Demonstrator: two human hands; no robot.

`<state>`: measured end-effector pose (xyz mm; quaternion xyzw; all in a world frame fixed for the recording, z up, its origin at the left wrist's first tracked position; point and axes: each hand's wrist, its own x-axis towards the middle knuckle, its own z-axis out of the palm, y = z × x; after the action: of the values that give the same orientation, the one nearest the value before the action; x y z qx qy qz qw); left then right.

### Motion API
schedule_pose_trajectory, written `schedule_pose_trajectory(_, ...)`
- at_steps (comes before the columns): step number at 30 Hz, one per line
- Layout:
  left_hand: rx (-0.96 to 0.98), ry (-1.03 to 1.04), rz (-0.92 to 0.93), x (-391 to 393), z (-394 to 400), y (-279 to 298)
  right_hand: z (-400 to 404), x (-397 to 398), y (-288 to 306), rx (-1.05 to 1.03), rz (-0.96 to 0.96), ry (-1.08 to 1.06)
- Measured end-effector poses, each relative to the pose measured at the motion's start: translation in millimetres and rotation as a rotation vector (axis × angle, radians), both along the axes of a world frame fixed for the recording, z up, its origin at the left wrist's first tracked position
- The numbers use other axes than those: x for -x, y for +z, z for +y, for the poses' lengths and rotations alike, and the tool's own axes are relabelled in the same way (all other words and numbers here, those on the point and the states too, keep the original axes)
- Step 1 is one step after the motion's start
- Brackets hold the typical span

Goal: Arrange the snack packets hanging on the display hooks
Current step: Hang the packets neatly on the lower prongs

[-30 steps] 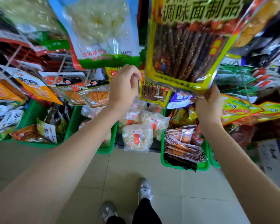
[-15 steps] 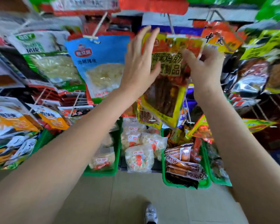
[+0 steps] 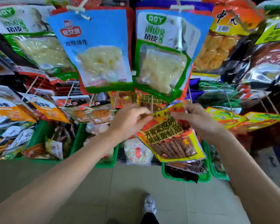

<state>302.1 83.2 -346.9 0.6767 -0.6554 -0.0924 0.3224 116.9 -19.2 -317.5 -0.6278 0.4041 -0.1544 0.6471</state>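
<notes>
Both hands up at a lower row of hooks. Left hand [image 3: 128, 120] and right hand [image 3: 199, 118] each pinch a top corner of a yellow-and-red snack packet [image 3: 171, 138]; the fingers of both are curled onto its upper edge, left at the left corner, right at the right corner. Packet hangs tilted between them, its clear window of dark brown sticks below the fingers.

Just above the fingers: a thin wire hook [image 3: 151, 104] running down toward the packet's top edge; cannot tell whether the packet is threaded on it. Behind it, more packets of the same print.

Higher up, above both hands: a blue packet [image 3: 94, 50] and a green-and-white packet [image 3: 162, 52], both with pale contents, hanging from white clips.

Below the fingers: green baskets [image 3: 205, 177] of loose packets, standing on a tiled floor [image 3: 136, 183]. One grey shoe [image 3: 149, 206] on the floor, well below the hands.
</notes>
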Motion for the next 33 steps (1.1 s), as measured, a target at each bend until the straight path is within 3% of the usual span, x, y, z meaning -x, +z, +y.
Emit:
schedule_pose_trajectory(3, -0.356, 0.012, 0.200, 2.2, -7.6, -54.0, -8.8, -6.5, -65.4, 0.359, 0.427, 0.087)
schedule_pose_trajectory(5, -0.411, 0.100, 0.235, 4.6, -20.7, -76.5, -15.2, -15.6, -90.6, 0.552, 0.660, 0.151)
schedule_pose_trajectory(7, -0.420, 0.182, 0.223, 3.6, -37.4, -93.4, -21.1, -26.4, -106.2, 0.535, 0.717, 0.100)
schedule_pose_trajectory(11, -0.472, 0.243, 0.118, -8.2, -69.6, -119.8, -39.5, -48.9, -138.3, 0.411, 0.705, 0.070)
schedule_pose_trajectory(17, -0.375, 0.296, 0.117, -25.6, -93.0, -126.1, -58.6, -63.8, -149.7, 0.484, 0.529, -0.083)
schedule_pose_trajectory(24, -0.321, 0.270, -0.138, -31.6, -101.4, -120.2, -60.3, -69.6, -151.4, 0.458, 0.483, -0.112)
schedule_pose_trajectory(33, -0.244, 0.243, -0.082, -37.4, -99.2, -115.8, -61.0, -74.7, -165.8, 0.464, 0.398, -0.152)
